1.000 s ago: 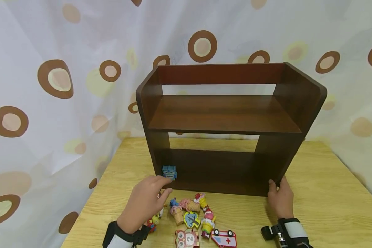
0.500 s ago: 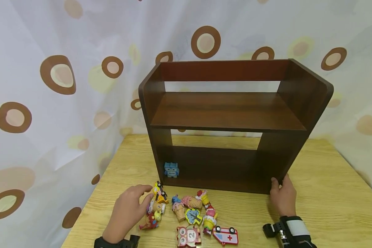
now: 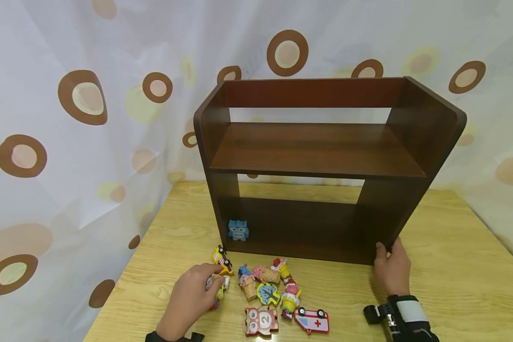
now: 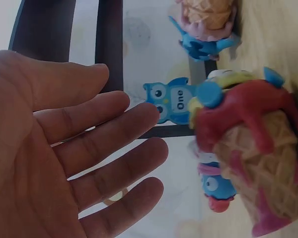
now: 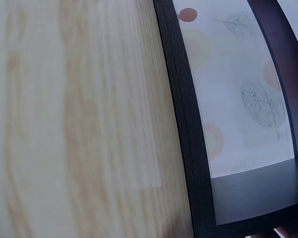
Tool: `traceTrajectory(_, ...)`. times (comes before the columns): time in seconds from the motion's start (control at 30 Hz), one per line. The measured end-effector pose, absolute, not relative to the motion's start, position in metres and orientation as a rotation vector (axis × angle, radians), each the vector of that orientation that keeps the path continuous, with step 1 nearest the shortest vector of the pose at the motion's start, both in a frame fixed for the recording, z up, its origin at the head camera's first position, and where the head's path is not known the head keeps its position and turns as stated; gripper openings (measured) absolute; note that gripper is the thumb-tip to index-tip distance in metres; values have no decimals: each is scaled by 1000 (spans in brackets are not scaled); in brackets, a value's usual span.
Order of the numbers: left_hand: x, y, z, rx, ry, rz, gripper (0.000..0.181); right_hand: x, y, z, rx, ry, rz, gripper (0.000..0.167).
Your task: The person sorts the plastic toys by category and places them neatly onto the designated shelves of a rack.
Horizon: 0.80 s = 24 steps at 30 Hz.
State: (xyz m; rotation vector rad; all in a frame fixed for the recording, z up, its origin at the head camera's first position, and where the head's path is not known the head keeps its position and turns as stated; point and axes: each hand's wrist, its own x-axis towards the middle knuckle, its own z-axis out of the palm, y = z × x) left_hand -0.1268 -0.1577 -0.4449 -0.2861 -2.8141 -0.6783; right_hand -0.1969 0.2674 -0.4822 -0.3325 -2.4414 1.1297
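Observation:
My left hand (image 3: 192, 297) hovers over the left cluster of small toys, fingers extended and relaxed, nothing held. In the left wrist view, an ice-cream-cone toy (image 4: 260, 153) with a red top lies just beyond the fingertips; the hand mostly hides it in the head view. A yellow toy vehicle (image 3: 223, 261) is just past the left hand. On the lower shelf's left end stands a blue owl block (image 3: 238, 230) marked "One". My right hand (image 3: 393, 270) grips the lower right side panel of the dark wooden shelf (image 3: 316, 149), thumb inside, fingers outside.
On the wooden table (image 3: 444, 285), several ice-cream toys (image 3: 266, 274) lie before the shelf with a yellow tree block (image 3: 268, 293). Nearer are a red owl block (image 3: 261, 321) marked 2 and an ambulance toy (image 3: 312, 320). A patterned curtain (image 3: 111, 38) hangs behind.
My left hand has drawn back from the blue owl block, leaving it on the lower shelf, and then moved over the left toys. The right hand keeps its grip on the shelf.

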Motion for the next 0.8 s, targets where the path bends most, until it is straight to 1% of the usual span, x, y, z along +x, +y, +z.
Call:
traceTrajectory(0.23, -128, -151, -446, -315, -2781, -611, 19, -201, 268, -480, -314, -2427, 1113, 36)
traceTrajectory(0.47, -111, -126, -450, -563, -2791, -547, 19, -200, 268, -478, -329, -2433, 1124, 36)
traceTrajectory(0.6, -103, -115, -451, -647, -2819, -510, 20, -200, 269, -478, -336, -2437, 1125, 37)
traceTrajectory(0.7, -99, -108, -453, -668, -2893, -482, 24, -198, 268, -478, -338, -2436, 1127, 37)
traceTrajectory(0.8, -97, -101, -460, -618, -2999, -461, 33, -198, 269, -479, -329, -2434, 1125, 36)
